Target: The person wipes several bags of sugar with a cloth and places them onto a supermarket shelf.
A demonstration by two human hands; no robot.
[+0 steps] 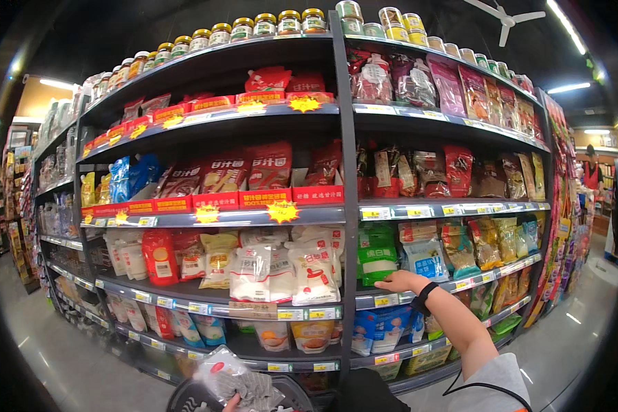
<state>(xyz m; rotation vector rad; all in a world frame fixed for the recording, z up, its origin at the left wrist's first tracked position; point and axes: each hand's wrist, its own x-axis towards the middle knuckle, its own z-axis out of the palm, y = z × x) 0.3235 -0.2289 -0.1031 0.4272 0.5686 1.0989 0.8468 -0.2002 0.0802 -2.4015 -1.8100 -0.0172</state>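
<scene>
My right hand [399, 282], with a black band at the wrist, reaches to the shelf and touches or nearly touches the lower edge of a green bag of sugar [377, 255]. To its right stands a white and blue bag [423, 252]. At the bottom edge, only a little of my left hand [232, 402] shows, beside a clear plastic bag with a red mark [221, 368] and grey striped material [254, 386]. These lie over a dark basket [185, 394]. What my left hand grips is mostly hidden.
A grey upright post [346, 180] divides the shelves. White sugar bags [314, 268] fill the left bay, with red display boxes [265, 198] above. Jars [242, 29] line the top. Blue bags [388, 329] sit on the shelf below my right hand. A person [591, 172] stands far right.
</scene>
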